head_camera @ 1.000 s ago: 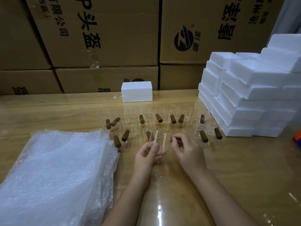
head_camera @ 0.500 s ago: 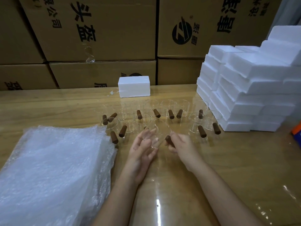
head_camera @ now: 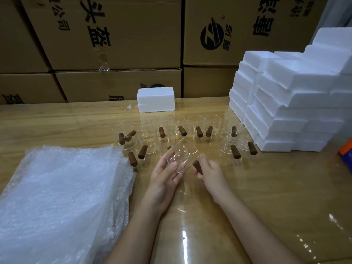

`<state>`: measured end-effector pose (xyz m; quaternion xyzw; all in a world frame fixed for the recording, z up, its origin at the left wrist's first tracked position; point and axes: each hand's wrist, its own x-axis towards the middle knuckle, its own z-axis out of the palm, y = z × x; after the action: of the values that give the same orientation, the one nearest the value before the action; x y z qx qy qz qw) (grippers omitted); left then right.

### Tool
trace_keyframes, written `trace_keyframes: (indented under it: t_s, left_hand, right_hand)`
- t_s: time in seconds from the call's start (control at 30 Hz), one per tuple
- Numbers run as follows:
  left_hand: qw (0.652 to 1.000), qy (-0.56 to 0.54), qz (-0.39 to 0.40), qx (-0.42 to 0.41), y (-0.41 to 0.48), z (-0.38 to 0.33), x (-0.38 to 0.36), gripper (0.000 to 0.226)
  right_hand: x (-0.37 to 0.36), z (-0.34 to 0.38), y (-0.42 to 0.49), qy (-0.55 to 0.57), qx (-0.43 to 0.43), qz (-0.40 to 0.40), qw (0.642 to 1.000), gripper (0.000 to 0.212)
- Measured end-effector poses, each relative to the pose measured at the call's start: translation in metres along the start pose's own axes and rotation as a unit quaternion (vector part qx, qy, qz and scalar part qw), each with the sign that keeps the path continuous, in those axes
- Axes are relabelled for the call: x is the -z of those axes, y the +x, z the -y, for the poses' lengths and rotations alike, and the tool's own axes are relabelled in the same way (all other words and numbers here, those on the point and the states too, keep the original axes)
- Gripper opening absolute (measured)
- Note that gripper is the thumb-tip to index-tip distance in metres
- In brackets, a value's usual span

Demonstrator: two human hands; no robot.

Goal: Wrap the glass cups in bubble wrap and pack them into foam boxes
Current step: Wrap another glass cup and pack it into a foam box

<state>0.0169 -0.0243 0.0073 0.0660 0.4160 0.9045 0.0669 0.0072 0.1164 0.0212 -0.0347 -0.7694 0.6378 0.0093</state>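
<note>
A clear glass cup (head_camera: pixel 185 156) with a brown wooden handle is lifted off the table and tilted on its side between my hands. My right hand (head_camera: pixel 208 173) grips the wooden handle. My left hand (head_camera: pixel 164 177) cradles the glass body with fingers lightly bent under it. Several more glass cups (head_camera: pixel 198 126) with brown handles stand in rows on the table just beyond. A thick stack of bubble wrap sheets (head_camera: pixel 61 197) lies at the left. White foam boxes (head_camera: pixel 289 96) are piled at the right.
One single foam box (head_camera: pixel 155 100) sits at the back of the wooden table (head_camera: pixel 266 187). Large cardboard cartons (head_camera: pixel 114 35) form a wall behind. An orange and blue item (head_camera: pixel 345 155) pokes in at the right edge.
The cup has come off the table from an upright position and is tipped sideways. My left hand has slid under the glass, and my right hand has closed round the handle.
</note>
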Motion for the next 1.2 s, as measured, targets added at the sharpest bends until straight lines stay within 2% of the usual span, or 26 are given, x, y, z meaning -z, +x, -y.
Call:
trace_keyframes:
  t_s: [0.03,0.1,0.17,0.23,0.3,0.37,0.4,0.47,0.53,0.57,0.6,0.67,0.73,0.8,0.83,0.9,0.93,0.97,1.0,1.03,1.07,1.1,1.13,1.2]
  left_hand:
    - [1.000,0.012,0.003,-0.003,0.000,0.002,0.000,0.055]
    - [0.999,0.045,0.002,-0.007,-0.001,0.005,-0.001,0.049]
    - [0.996,0.086,-0.017,-0.011,-0.001,0.008,-0.004,0.052]
    - [0.991,0.122,-0.042,-0.018,-0.001,0.010,-0.006,0.050]
    - [0.989,0.125,-0.076,-0.023,-0.001,0.011,-0.008,0.046]
    - [0.990,0.096,-0.104,-0.021,0.000,0.010,-0.007,0.052]
    - [0.990,0.080,-0.110,-0.021,0.000,0.010,-0.006,0.051]
    - [0.992,0.053,-0.111,-0.024,-0.001,0.008,-0.003,0.046]
    - [0.993,0.048,-0.104,-0.020,-0.001,0.006,-0.001,0.050]
    - [0.994,0.050,-0.101,-0.017,-0.001,0.005,-0.002,0.059]
    - [0.994,0.049,-0.096,-0.014,-0.001,0.004,-0.002,0.065]
    - [0.995,0.040,-0.086,-0.010,0.000,0.003,-0.001,0.071]
    - [0.997,0.023,-0.068,-0.011,0.000,0.003,0.001,0.063]
    - [0.999,-0.002,-0.046,-0.015,0.001,0.002,0.002,0.057]
    - [0.999,-0.013,-0.037,-0.014,0.001,0.002,0.002,0.054]
    - [0.999,-0.024,-0.036,-0.008,0.001,0.000,0.002,0.049]
    - [0.999,-0.026,-0.041,-0.003,0.002,0.000,0.002,0.048]
    - [0.998,-0.028,-0.051,0.002,0.002,0.000,0.001,0.051]
    - [0.998,-0.026,-0.062,0.007,0.003,0.000,0.001,0.056]
    - [0.997,-0.024,-0.071,0.008,0.003,0.000,0.001,0.062]
    - [0.997,-0.023,-0.079,0.007,0.003,0.000,0.001,0.066]
    - [0.996,-0.027,-0.083,0.005,0.003,0.000,0.001,0.065]
    - [0.996,-0.036,-0.085,0.003,0.003,0.000,0.002,0.059]
    - [0.995,-0.058,-0.086,0.002,0.002,0.001,0.003,0.048]
  right_hand:
    - [0.003,-0.002,0.001,-0.055,0.039,-0.038,0.997,0.053]
    - [0.008,-0.004,-0.001,-0.169,0.124,-0.098,0.973,0.055]
    - [0.011,-0.002,-0.003,-0.272,0.232,-0.164,0.919,0.052]
    - [0.015,0.002,-0.004,-0.341,0.343,-0.224,0.846,0.044]
    - [0.015,0.006,-0.005,-0.392,0.411,-0.247,0.785,0.037]
    - [0.011,0.006,-0.006,-0.411,0.446,-0.239,0.758,0.032]
    - [0.008,0.004,-0.006,-0.411,0.448,-0.232,0.759,0.029]
    - [0.000,0.000,-0.008,-0.384,0.416,-0.207,0.797,0.029]
    - [-0.006,-0.003,-0.009,-0.309,0.325,-0.165,0.879,0.030]
    - [-0.007,-0.006,-0.008,-0.267,0.263,-0.134,0.917,0.031]
    - [-0.007,-0.008,-0.006,-0.237,0.214,-0.107,0.941,0.033]
    - [-0.006,-0.006,-0.004,-0.184,0.162,-0.072,0.967,0.035]
    - [-0.007,-0.001,-0.005,-0.100,0.109,-0.033,0.988,0.038]
    - [-0.007,0.004,-0.006,0.018,0.025,0.026,0.999,0.038]
    - [-0.007,0.005,-0.007,0.098,-0.028,0.073,0.992,0.037]
    - [-0.005,0.008,-0.010,0.264,-0.116,0.188,0.939,0.039]
    - [-0.004,0.009,-0.011,0.306,-0.135,0.219,0.917,0.038]
    - [-0.004,0.009,-0.012,0.306,-0.137,0.213,0.918,0.037]
    - [-0.005,0.008,-0.012,0.258,-0.109,0.172,0.945,0.035]
    - [-0.005,0.006,-0.013,0.171,-0.050,0.106,0.978,0.029]
    - [-0.005,0.005,-0.013,0.085,0.035,0.020,0.996,0.021]
    - [-0.005,0.004,-0.014,0.027,0.122,-0.038,0.991,0.015]
    - [-0.005,0.003,-0.014,-0.011,0.195,-0.060,0.979,0.019]
    - [-0.004,0.000,-0.015,-0.058,0.300,-0.048,0.951,0.034]
